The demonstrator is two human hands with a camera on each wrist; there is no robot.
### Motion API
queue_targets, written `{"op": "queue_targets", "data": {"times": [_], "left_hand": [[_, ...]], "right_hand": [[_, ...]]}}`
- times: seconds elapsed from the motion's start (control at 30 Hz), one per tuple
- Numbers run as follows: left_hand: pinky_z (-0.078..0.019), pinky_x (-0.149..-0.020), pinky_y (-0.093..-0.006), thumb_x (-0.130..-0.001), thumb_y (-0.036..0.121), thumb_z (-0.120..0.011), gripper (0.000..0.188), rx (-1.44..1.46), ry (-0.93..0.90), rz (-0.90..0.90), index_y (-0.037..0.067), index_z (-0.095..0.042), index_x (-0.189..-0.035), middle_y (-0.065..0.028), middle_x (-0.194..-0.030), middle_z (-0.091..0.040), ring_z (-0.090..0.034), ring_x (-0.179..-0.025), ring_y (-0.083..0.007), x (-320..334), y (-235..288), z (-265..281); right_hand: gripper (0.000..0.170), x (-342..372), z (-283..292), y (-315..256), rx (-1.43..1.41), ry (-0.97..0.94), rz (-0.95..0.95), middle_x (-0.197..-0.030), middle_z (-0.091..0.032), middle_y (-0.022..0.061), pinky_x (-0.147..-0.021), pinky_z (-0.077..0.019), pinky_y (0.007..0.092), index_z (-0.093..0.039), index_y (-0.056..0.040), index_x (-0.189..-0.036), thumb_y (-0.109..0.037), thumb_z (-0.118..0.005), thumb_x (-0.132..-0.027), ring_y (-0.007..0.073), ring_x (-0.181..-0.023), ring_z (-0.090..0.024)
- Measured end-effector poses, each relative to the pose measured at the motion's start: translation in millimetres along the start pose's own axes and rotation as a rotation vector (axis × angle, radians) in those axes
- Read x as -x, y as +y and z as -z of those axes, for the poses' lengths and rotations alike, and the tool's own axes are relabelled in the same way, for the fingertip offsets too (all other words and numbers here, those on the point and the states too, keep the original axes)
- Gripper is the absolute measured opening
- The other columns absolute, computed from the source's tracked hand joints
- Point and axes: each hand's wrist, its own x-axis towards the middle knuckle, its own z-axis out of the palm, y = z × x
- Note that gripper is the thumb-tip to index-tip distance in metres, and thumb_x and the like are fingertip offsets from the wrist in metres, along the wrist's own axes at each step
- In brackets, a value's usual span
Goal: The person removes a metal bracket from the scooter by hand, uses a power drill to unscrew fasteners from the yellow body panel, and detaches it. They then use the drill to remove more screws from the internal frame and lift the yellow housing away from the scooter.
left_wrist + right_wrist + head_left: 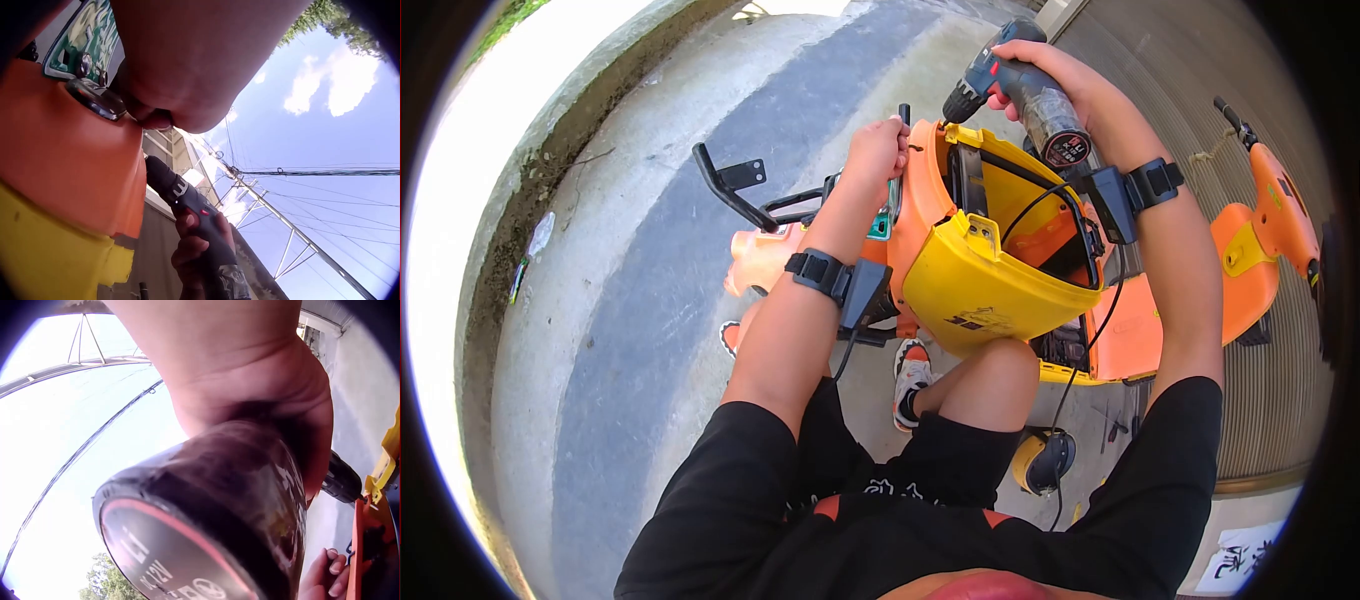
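My right hand [1040,75] grips a dark blue and black cordless drill [1028,95], its chuck end against or very near the upper corner of an orange scooter panel [925,190]. Seen from the left wrist, the drill [203,225] points up at the panel's edge [134,181]. My left hand [875,150] has its fingers curled at the same panel's other edge, beside a black handlebar end; the exact contact is partly hidden. In the right wrist view, the drill's battery base [181,550] fills the front, and the left hand's curled fingers [337,572] show low at the right.
A yellow inner shell [990,300] with black cables hangs below the orange panel. The orange scooter body [1140,330] extends right, by a ribbed shutter [1260,400]. A yellow and black round part [1043,462] and tools [1113,430] lie on the ground. A kerb [510,200] runs left.
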Motion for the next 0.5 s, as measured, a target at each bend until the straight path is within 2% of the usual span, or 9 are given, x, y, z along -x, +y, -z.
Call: {"op": "queue_targets", "data": {"times": [0.2, 0.27, 0.3, 0.4, 0.47, 0.5], "left_hand": [[-0.0309, -0.042, -0.0221, -0.098, 0.021, -0.049, 0.021, -0.006, -0.019, -0.007, 0.006, -0.056, -0.085, 0.0024, -0.064, -0.048, -0.044, -0.049, -0.0072, -4, -3, 3], [-0.0311, -0.042, -0.0220, -0.099, 0.021, -0.049, 0.021, -0.010, -0.016, -0.001, 0.005, -0.056, -0.085, 0.0020, -0.065, -0.049, -0.043, -0.049, -0.0075, -4, -2, 3], [-0.0311, -0.042, -0.0220, -0.099, 0.021, -0.049, 0.021, -0.009, -0.016, -0.003, 0.005, -0.056, -0.085, 0.0020, -0.065, -0.049, -0.043, -0.049, -0.0075, -3, -2, 3], [-0.0320, -0.042, -0.0226, -0.099, 0.020, -0.049, 0.021, 0.000, -0.020, -0.005, 0.005, -0.056, -0.086, 0.0013, -0.065, -0.049, -0.044, -0.049, -0.0080, -3, -2, 5], [-0.0333, -0.042, -0.0235, -0.099, 0.018, -0.049, 0.019, 0.025, -0.048, 0.003, 0.004, -0.056, -0.088, 0.0004, -0.067, -0.051, -0.045, -0.050, -0.0085, -6, -3, 8], [-0.0333, -0.042, -0.0235, -0.099, 0.018, -0.049, 0.019, 0.026, -0.049, 0.004, 0.004, -0.056, -0.088, 0.0004, -0.067, -0.051, -0.045, -0.050, -0.0085, -6, -4, 9]], "right_hand": [[0.056, -2, 8, 5, -0.020, -0.052, 0.023, -0.083, -0.069, 0.0143, -0.051, -0.0553, 0.0245, -0.060, 0.0043, -0.106, -0.046, -0.069, -0.082, 0.0156, -0.056, -0.066], [0.043, -3, 11, 1, -0.053, -0.132, -0.006, -0.082, -0.067, 0.0180, -0.056, -0.0598, 0.0298, -0.055, 0.0043, -0.101, -0.034, -0.066, -0.087, 0.0208, -0.061, -0.069], [0.043, -2, 11, 0, -0.052, -0.133, -0.005, -0.082, -0.067, 0.0180, -0.056, -0.0598, 0.0298, -0.055, 0.0043, -0.101, -0.034, -0.066, -0.087, 0.0208, -0.061, -0.069], [0.043, 4, 7, 0, -0.033, -0.100, -0.006, -0.084, -0.068, 0.0189, -0.058, -0.0601, 0.0302, -0.055, 0.0044, -0.102, -0.035, -0.066, -0.088, 0.0214, -0.064, -0.069], [0.052, 14, 3, 8, -0.114, 0.012, 0.026, -0.086, -0.070, 0.0140, -0.055, -0.0562, 0.0259, -0.059, 0.0041, -0.108, -0.043, -0.066, -0.086, 0.0158, -0.062, -0.067], [0.052, 22, 3, 16, -0.113, 0.014, 0.026, -0.086, -0.070, 0.0140, -0.055, -0.0562, 0.0259, -0.059, 0.0041, -0.108, -0.043, -0.066, -0.086, 0.0158, -0.062, -0.067]]}}
